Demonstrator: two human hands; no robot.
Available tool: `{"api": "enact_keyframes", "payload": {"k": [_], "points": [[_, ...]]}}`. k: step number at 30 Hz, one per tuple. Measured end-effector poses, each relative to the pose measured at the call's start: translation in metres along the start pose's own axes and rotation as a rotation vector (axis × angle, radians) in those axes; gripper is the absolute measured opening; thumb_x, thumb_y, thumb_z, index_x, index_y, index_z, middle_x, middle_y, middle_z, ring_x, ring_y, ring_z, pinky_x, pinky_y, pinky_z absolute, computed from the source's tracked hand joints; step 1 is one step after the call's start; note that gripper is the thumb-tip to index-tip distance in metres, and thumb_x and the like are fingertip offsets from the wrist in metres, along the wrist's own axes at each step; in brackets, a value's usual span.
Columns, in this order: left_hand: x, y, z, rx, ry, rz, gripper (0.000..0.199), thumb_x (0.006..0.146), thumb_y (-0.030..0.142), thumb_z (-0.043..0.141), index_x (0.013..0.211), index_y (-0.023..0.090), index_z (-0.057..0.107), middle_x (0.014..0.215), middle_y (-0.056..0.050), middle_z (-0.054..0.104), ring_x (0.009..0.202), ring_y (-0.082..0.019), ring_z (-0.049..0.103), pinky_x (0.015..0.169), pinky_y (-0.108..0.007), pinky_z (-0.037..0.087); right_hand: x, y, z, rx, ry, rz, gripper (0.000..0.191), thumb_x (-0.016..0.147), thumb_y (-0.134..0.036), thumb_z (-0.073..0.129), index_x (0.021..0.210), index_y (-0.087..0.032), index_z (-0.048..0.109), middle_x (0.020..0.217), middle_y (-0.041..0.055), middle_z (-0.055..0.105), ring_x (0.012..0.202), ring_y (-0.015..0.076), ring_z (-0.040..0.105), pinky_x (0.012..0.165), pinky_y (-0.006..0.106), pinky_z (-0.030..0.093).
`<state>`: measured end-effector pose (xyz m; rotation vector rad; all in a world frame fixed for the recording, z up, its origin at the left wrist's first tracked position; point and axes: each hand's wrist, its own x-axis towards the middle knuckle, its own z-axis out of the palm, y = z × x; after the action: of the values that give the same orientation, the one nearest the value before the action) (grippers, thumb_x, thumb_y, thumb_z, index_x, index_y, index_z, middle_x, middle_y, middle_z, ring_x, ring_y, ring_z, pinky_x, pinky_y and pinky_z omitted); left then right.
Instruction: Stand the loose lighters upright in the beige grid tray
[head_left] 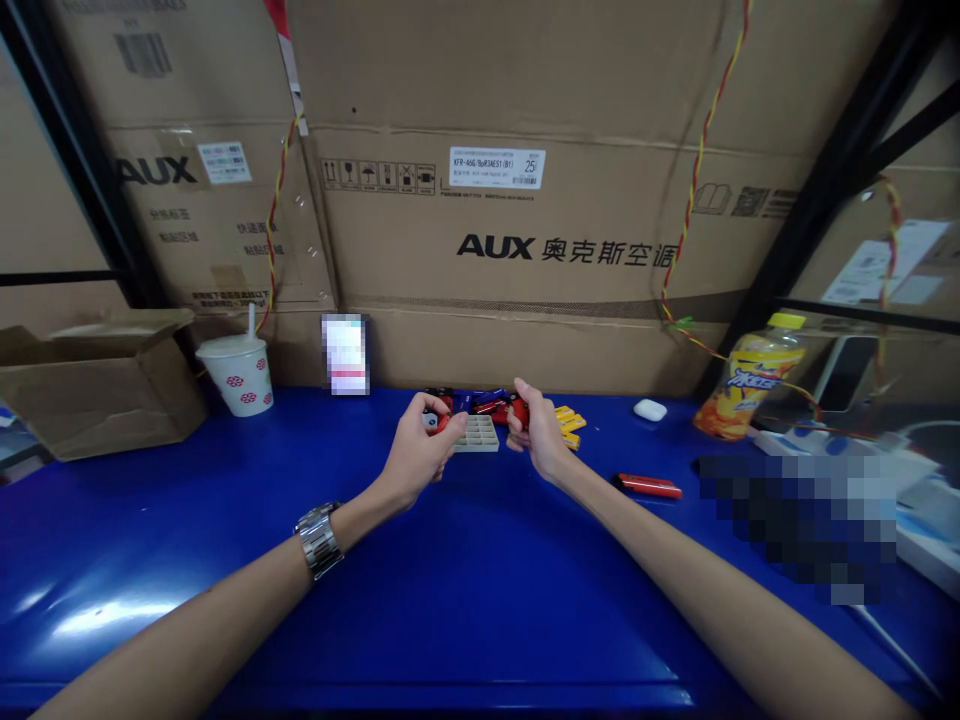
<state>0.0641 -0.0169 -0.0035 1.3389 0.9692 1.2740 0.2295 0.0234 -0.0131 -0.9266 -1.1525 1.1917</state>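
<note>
My left hand point(421, 447) is closed, thumb pressed against the fingers, with a small red piece showing at the fingertips. It hovers by the left side of a pale tray point(481, 436) divided into small square compartments. To the right of that tray is my right hand point(541, 432), its fingers curled and thumb raised. Red shows next to those fingers, but whether they grip it I cannot make out. Behind the tray lies a pile of small red, blue and dark pieces point(487, 402), partly covered by my hands. Several small yellow sticks point(570, 424) lie beyond my right hand.
On the blue table point(375, 620) lie a red stick with a dark end point(651, 487) and a white earbud case point(650, 409). A cup with a straw point(238, 375), a lit screen point(346, 355), an open carton point(120, 390) and a drink bottle point(750, 385) stand around. Large cardboard boxes point(525, 340) form the back.
</note>
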Motion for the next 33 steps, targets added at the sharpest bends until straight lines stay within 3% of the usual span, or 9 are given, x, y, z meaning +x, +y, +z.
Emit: {"api": "enact_keyframes", "payload": {"k": [5, 9, 14, 17, 20, 23, 27, 30, 33], "points": [[-0.003, 0.000, 0.002, 0.081, 0.018, 0.021, 0.043, 0.071, 0.032, 0.067, 0.090, 0.026, 0.029, 0.044, 0.016, 0.037, 0.026, -0.003, 0.027, 0.027, -0.012, 0.022, -0.005, -0.007, 0.005, 0.064, 0.095, 0.139, 0.052, 0.087, -0.043, 0.027, 0.040, -0.022, 0.032, 0.030, -0.0062, 0.022, 0.027, 0.0056, 0.016, 0.030, 0.019, 0.014], [-0.003, -0.001, 0.002, 0.146, 0.021, 0.034, 0.039, 0.072, 0.030, 0.063, 0.091, 0.026, 0.030, 0.049, 0.015, 0.040, 0.026, -0.002, 0.028, 0.026, -0.013, 0.022, -0.005, -0.007, 0.006, 0.044, 0.119, 0.123, 0.052, 0.087, -0.041, 0.027, 0.039, -0.022, 0.033, 0.029, -0.0056, 0.023, 0.026, 0.0058, 0.016, 0.030, 0.019, 0.016], [-0.001, -0.001, 0.001, 0.191, 0.033, 0.088, 0.039, 0.072, 0.032, 0.062, 0.092, 0.024, 0.030, 0.048, 0.015, 0.038, 0.026, -0.003, 0.030, 0.027, -0.015, 0.024, -0.004, -0.004, 0.003, 0.038, 0.094, 0.155, 0.051, 0.087, -0.048, 0.027, 0.044, -0.022, 0.032, 0.029, -0.0063, 0.021, 0.027, 0.0062, 0.016, 0.030, 0.020, 0.016], [-0.001, -0.001, -0.001, 0.207, 0.088, 0.167, 0.041, 0.069, 0.031, 0.065, 0.091, 0.024, 0.031, 0.052, 0.013, 0.042, 0.029, -0.003, 0.032, 0.031, -0.015, 0.028, -0.004, -0.002, 0.001, 0.048, -0.020, 0.149, 0.053, 0.086, -0.060, 0.025, 0.050, -0.022, 0.036, 0.032, -0.0079, 0.021, 0.029, 0.0060, 0.014, 0.031, 0.019, 0.014], [0.002, 0.000, -0.005, 0.263, 0.197, 0.241, 0.043, 0.066, 0.025, 0.066, 0.095, 0.023, 0.034, 0.054, 0.012, 0.044, 0.034, -0.003, 0.037, 0.036, -0.016, 0.032, -0.004, -0.001, 0.002, -0.011, -0.124, 0.057, 0.049, 0.083, -0.067, 0.034, 0.066, -0.022, 0.043, 0.037, -0.0087, 0.031, 0.031, 0.0068, 0.018, 0.032, 0.020, 0.017], [0.005, 0.001, -0.012, 0.306, 0.275, 0.267, 0.043, 0.065, 0.021, 0.064, 0.097, 0.022, 0.036, 0.053, 0.011, 0.045, 0.037, -0.005, 0.041, 0.040, -0.016, 0.034, -0.001, -0.002, 0.004, -0.176, -0.144, -0.141, 0.036, 0.081, -0.060, 0.049, 0.080, -0.023, 0.046, 0.051, -0.0063, 0.048, 0.039, 0.0095, 0.036, 0.038, 0.021, 0.029], [0.009, 0.002, -0.018, 0.327, 0.306, 0.287, 0.040, 0.066, 0.021, 0.063, 0.097, 0.022, 0.037, 0.051, 0.010, 0.047, 0.039, -0.007, 0.044, 0.041, -0.018, 0.035, 0.006, -0.005, 0.007, -0.515, -0.165, -0.450, 0.034, 0.081, -0.052, 0.055, 0.074, -0.019, 0.056, 0.065, -0.0007, 0.052, 0.060, 0.0123, 0.044, 0.053, 0.024, 0.036], [0.010, 0.002, -0.020, 0.347, 0.314, 0.291, 0.039, 0.066, 0.021, 0.063, 0.096, 0.022, 0.038, 0.051, 0.009, 0.047, 0.040, -0.007, 0.044, 0.042, -0.018, 0.035, 0.015, -0.002, 0.012, -0.612, -0.280, -0.483, 0.038, 0.084, -0.049, 0.052, 0.064, -0.017, 0.056, 0.057, -0.0022, 0.043, 0.055, 0.0112, 0.037, 0.051, 0.025, 0.030], [0.010, 0.002, -0.021, 0.362, 0.316, 0.286, 0.039, 0.066, 0.021, 0.063, 0.096, 0.022, 0.038, 0.053, 0.009, 0.048, 0.040, -0.008, 0.045, 0.043, -0.019, 0.036, 0.026, 0.007, 0.020, -0.617, -0.327, -0.478, 0.032, 0.085, -0.045, 0.052, 0.074, -0.016, 0.062, 0.056, -0.0024, 0.047, 0.052, 0.0111, 0.039, 0.051, 0.025, 0.031]]}}
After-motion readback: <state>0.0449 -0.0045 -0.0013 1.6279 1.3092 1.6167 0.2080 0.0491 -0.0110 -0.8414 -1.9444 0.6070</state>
